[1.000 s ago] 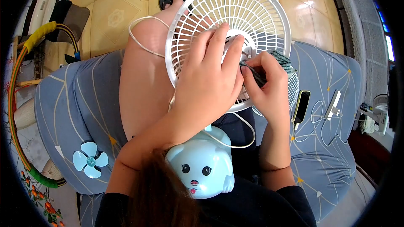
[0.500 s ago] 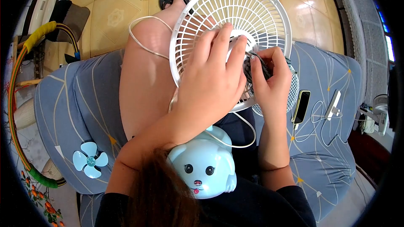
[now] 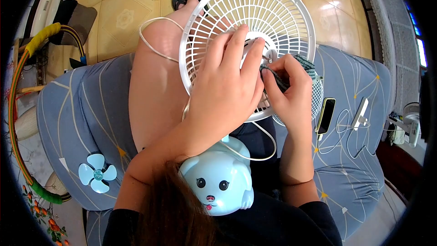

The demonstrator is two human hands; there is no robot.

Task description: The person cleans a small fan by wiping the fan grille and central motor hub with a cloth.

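Note:
On my lap tilts a small fan with a white rear guard (image 3: 277, 1) and a light-blue dog-faced base (image 3: 223, 196). Its metal shaft shows at the hub (image 3: 268, 48). My left hand (image 3: 227, 82) lies across the guard, fingers stretched and a little apart, their tips by the hub. A dark green ribbed cloth (image 3: 306, 66) is pinched in my right hand (image 3: 289, 91), and part of it reaches the lower right of the hub. The left palm hides some of the guard. Off to the left, the light-blue fan blade (image 3: 97, 173) rests on the cushion.
A light-blue mesh front guard (image 3: 317, 100) sits partly beneath the white one. On the patterned sofa (image 3: 350, 177) are a phone (image 3: 326, 116) and a power strip (image 3: 361, 113) with cables. The fan's white cord (image 3: 142, 32) loops over my leg. A striped hoop (image 3: 13, 123) stands at left.
The white guard and the dog-faced base have shifted slightly left. My right hand has moved a little down with the cloth, leaving the shaft in sight and more cloth showing beyond the fingers.

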